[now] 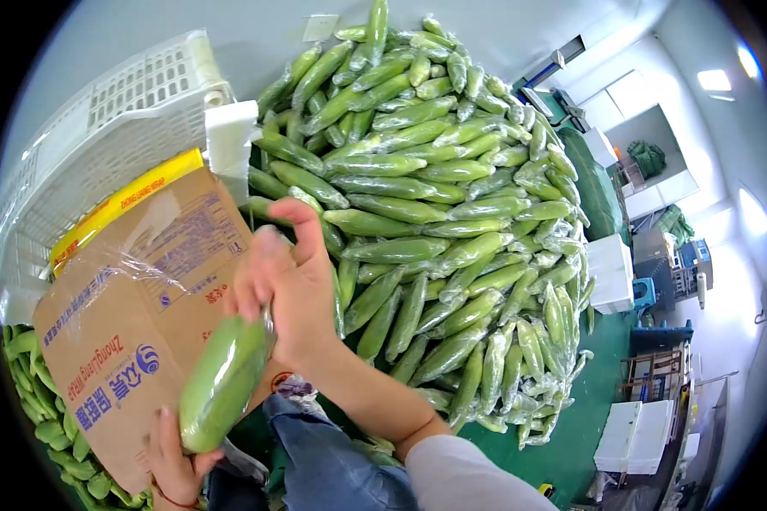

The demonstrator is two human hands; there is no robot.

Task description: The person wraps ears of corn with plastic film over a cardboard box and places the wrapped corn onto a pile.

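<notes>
- Head view, lower left of the frame: our left hand (175, 464) cups the bottom end of a film-wrapped green vegetable (222, 387), fingers closed around it.
- Our right hand (291, 285), left of centre, has its fingers curled narrowly over the upper end, one finger raised; blur hides the thumb's exact grip.
- Behind both, we have a cardboard carton (102, 328), its right edge close to our right fingers.
- Upper left, a white crate (102, 128) bounds our reach.
- Right of our right hand, the left edge of a wrapped pile (452, 200) sits near.
- Lower right, green floor (567, 464) gives us room between that pile and white boxes (642, 436).
</notes>
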